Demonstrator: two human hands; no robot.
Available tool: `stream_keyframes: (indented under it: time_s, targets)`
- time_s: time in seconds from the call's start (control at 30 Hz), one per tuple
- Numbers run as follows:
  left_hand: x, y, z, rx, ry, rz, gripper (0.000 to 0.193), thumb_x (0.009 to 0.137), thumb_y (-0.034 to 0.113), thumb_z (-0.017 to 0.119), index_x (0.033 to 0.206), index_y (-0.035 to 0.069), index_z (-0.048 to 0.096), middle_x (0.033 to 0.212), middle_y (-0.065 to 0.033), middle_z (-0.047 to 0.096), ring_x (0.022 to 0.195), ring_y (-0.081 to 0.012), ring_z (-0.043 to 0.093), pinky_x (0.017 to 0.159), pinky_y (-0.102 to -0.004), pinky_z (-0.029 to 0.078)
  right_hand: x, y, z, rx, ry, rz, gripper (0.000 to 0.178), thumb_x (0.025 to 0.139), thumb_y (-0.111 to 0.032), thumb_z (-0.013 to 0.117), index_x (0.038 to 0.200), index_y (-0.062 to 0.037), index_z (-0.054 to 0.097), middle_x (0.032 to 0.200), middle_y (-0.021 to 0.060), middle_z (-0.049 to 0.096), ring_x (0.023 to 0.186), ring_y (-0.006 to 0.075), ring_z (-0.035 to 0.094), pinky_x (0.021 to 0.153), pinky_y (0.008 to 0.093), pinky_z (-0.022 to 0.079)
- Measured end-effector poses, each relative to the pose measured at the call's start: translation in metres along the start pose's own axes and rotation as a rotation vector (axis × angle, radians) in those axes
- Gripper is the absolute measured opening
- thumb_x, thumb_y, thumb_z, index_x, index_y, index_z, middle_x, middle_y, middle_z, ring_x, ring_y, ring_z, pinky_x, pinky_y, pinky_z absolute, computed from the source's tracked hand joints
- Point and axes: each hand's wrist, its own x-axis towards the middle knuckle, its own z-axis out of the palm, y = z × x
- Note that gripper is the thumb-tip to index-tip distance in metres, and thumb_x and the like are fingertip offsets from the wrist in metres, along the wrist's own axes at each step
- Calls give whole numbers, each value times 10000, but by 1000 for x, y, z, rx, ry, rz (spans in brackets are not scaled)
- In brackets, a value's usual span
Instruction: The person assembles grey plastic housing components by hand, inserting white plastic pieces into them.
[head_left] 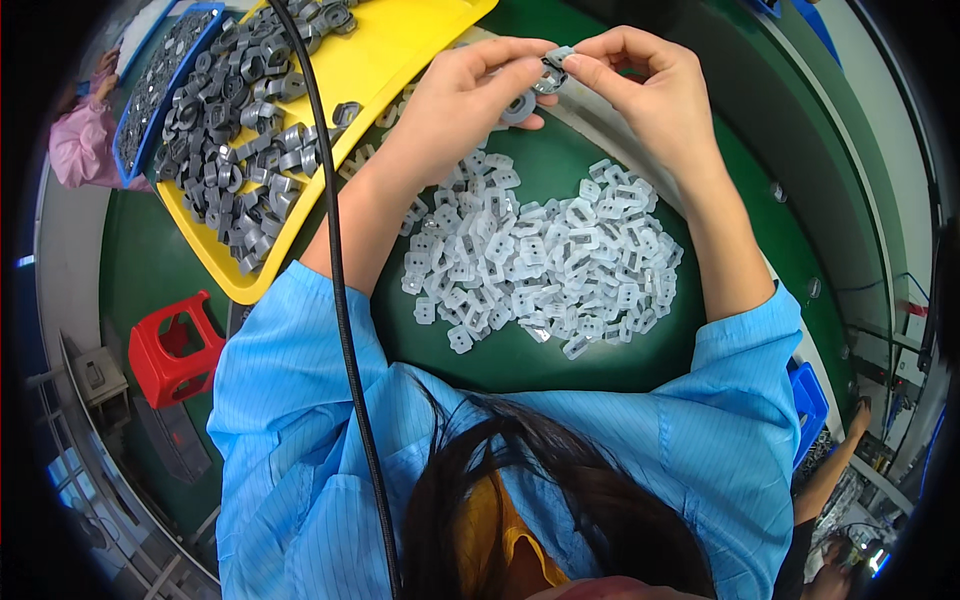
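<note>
Grey, hard-looking material is showing between the fingertips at the top of the view. The left hand (460,98) is pinching a rounded grey part (551,78) with thumb and forefinger, its other fingers curling beneath and cradling a grey ring (519,107). The right hand (655,95) is bringing thumb and forefinger together on a small pale piece (562,54), which is lying right against the grey part.

Below the hands, a heap of translucent pieces (540,265) is spreading over a smooth green tabletop (520,372); they are looking flat, frosted and notched, with small holes. To the left, a glossy yellow tray (400,40) is holding chunky dark grey parts (240,130), many of them ring-shaped. Past it, a blue tray (122,160) is holding small shiny bits. A braided black cable (335,230) is hanging across the view, covering some of the tray and a striped blue sleeve (290,340).

Fingers are hiding most of the join between part and piece, so its shape is staying unclear. Dark hair (570,470) is blocking the lower middle, and the dark fisheye rim is cutting off a co-worker's pink sleeve (82,148).
</note>
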Motion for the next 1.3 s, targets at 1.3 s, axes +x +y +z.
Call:
stream_keyframes:
  time_s: [1.3]
  targets:
    - [2,-13,12,-672,124,-14,258,927,163,619,1118,-4,575,1059,-85,628,978,-158,614,920,-290,497,-8,-4,18,-472,231,-490,189,737,-30,655,925,-23,643,791,91,663,670,195,659,617,298,537]
